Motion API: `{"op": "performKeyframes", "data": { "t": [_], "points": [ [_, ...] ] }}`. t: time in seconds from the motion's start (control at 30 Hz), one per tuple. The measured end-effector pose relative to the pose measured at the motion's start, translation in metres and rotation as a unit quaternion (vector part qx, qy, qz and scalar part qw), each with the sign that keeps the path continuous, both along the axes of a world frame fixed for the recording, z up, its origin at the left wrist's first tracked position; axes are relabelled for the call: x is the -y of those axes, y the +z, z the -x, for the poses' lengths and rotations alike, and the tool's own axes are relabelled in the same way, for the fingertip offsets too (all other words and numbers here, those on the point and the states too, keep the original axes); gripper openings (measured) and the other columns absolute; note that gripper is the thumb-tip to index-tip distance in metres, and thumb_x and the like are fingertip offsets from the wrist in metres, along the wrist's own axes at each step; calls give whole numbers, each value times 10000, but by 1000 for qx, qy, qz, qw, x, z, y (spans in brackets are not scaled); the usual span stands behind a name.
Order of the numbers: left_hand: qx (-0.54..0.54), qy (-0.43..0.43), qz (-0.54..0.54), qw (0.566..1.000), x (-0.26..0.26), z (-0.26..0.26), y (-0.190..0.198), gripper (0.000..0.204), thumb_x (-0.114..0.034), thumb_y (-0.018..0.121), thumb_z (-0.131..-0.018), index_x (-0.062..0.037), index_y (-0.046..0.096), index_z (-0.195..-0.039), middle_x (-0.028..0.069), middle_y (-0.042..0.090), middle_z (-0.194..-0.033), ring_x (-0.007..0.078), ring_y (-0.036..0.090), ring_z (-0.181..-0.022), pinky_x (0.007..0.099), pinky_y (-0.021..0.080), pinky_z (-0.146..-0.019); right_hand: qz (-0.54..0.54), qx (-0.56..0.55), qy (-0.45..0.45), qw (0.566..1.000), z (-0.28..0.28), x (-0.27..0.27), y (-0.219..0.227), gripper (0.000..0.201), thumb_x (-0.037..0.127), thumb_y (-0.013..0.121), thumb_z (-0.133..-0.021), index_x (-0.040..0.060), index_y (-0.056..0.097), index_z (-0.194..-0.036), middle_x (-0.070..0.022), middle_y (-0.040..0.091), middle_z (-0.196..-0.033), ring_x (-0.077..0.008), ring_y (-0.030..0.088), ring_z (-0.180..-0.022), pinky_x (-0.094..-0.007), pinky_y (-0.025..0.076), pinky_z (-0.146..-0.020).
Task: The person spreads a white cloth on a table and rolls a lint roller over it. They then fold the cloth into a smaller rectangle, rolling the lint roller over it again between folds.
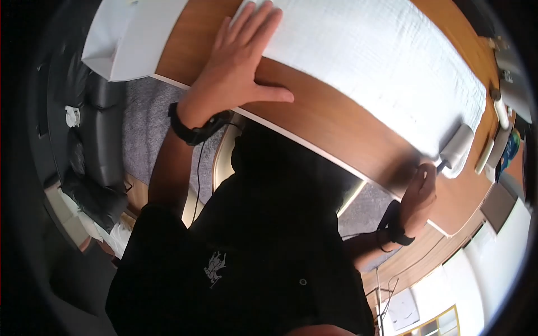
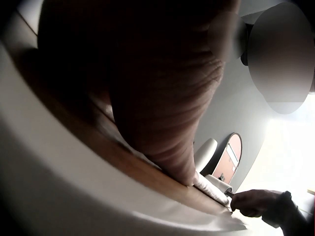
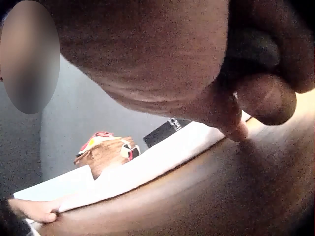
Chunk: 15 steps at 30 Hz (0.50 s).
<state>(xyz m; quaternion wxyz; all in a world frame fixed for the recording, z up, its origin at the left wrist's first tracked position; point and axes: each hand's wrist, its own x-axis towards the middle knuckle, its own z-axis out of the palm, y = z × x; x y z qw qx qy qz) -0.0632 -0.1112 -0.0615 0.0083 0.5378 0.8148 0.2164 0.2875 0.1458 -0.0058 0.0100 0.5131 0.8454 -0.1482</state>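
Note:
A white cloth (image 1: 358, 61) lies spread on a brown wooden table (image 1: 314, 92). My left hand (image 1: 238, 67) rests with its fingers spread, fingertips on the cloth's left end and the thumb over bare wood. At the cloth's right end, my right hand (image 1: 419, 196) grips the dark handle of a lint roller (image 1: 458, 143), whose pale roll lies on the cloth near the corner. In the right wrist view the curled fingers (image 3: 268, 98) wrap the dark handle (image 3: 253, 49), low over the table. The left wrist view shows the roller end beyond the left palm (image 2: 162, 113).
A white panel-like stand (image 1: 145, 39) is at the table's left end. Past the cloth's right end lie a white cylinder (image 1: 500, 109) and a pale stick-like item (image 1: 485, 155). A black sofa (image 1: 106, 123) stands to the left. A cable (image 1: 199, 173) hangs from the left wrist.

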Motion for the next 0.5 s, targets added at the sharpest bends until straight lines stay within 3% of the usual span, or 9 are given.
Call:
{"op": "performKeyframes", "data": {
  "t": [0.13, 0.23, 0.3, 0.37, 0.5],
  "points": [
    [-23, -17, 6, 1000, -2, 2, -2, 1356, -693, 923, -719, -83, 265, -1735, 225, 262, -1786, 457, 174, -1664, 649, 175, -1322, 14, 11, -37, 999, 15, 12, 4, 202, 203, 510, -1106, 188, 661, -1239, -308, 725, -963, -531, 706, -961, -576, 516, -724],
    [-25, -7, 34, 999, 0, -2, -2, 1350, -717, 904, -726, -83, 267, -1734, 226, 262, -1785, 457, 169, -1667, 645, 173, -1322, -26, 11, 78, 997, 47, 36, -1, 235, 164, 615, -1038, 172, 710, -1252, -262, 736, -870, -450, 740, -767, -528, 540, -615],
    [-28, -10, 23, 999, 0, -2, -1, 1354, -734, 893, -724, -76, 271, -1731, 223, 258, -1788, 458, 165, -1668, 648, 165, -1322, 6, -5, 176, 984, 69, 54, -1, 259, 143, 629, -1014, 159, 732, -1250, -208, 718, -776, -370, 729, -650, -485, 538, -552],
    [-23, -8, 31, 999, -3, -2, 5, 1354, -739, 888, -726, -71, 271, -1729, 225, 253, -1789, 461, 163, -1667, 649, 165, -1320, -20, -45, 270, 962, 92, 81, -8, 310, 120, 628, -984, 166, 730, -1272, -147, 691, -738, -334, 713, -602, -468, 544, -537],
    [-8, 7, 46, 999, -1, 0, 4, 1354, -753, 873, -734, -56, 271, -1726, 227, 242, -1790, 465, 158, -1666, 647, 169, -1318, 86, -82, 368, 922, 126, 116, -3, 361, 108, 640, -941, 177, 711, -1288, -137, 690, -752, -342, 715, -618, -468, 563, -553]
  ]
}}
